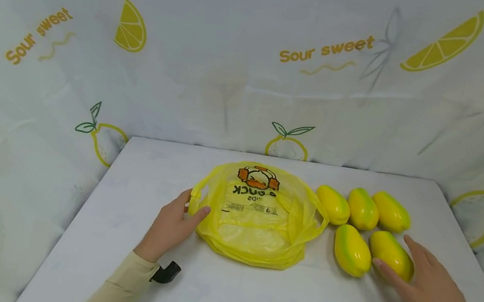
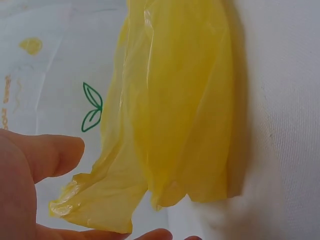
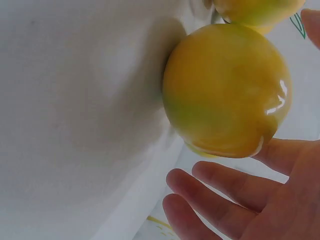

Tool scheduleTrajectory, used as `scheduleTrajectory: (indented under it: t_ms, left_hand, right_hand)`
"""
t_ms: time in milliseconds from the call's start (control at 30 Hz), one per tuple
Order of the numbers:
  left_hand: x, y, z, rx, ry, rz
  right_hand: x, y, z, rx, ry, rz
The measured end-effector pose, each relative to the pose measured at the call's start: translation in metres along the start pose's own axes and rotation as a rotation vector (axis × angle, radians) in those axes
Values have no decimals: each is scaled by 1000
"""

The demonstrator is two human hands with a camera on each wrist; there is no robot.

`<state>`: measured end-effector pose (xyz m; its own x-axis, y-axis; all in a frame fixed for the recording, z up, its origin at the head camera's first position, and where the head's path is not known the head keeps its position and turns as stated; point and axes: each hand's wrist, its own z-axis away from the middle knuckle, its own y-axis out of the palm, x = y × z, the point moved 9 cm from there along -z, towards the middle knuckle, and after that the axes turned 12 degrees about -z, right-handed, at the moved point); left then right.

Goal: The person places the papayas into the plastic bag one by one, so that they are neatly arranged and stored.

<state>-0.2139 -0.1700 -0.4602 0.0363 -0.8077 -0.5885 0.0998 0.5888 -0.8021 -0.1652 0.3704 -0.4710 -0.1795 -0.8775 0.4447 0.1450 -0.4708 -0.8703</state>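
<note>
A yellow plastic bag (image 1: 253,227) with a duck print lies open-mouthed on the table. My left hand (image 1: 173,227) is at its left handle, thumb spread from the fingers; in the left wrist view the bag (image 2: 180,100) stands upright and its handle end lies against the lower fingers, apart from the thumb. Right of the bag sit several glossy yellow-and-green, mango-like fruits (image 1: 352,250). Around the nearest right fruit (image 1: 391,255) my right hand (image 1: 433,292) has its fingers spread. In the right wrist view one finger meets that fruit (image 3: 225,90), while the other fingers stand apart.
The white table (image 1: 247,299) backs onto a white curtain (image 1: 214,88) printed with lemons. Three other fruits (image 1: 362,208) form the back row, the leftmost close against the bag's right handle. Dark wrist-worn devices (image 1: 166,272) sit at both cuffs.
</note>
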Motion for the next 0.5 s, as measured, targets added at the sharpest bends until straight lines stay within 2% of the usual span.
scheduleTrajectory:
  t_ms: [167,500]
  left_hand:
    - [-3,1,2,-5,1,26]
    - [-1,2,0,-38,8,17]
  right_hand:
    - [4,-1,-2,-6,14,5]
    - [5,0,-4,-4,31,5]
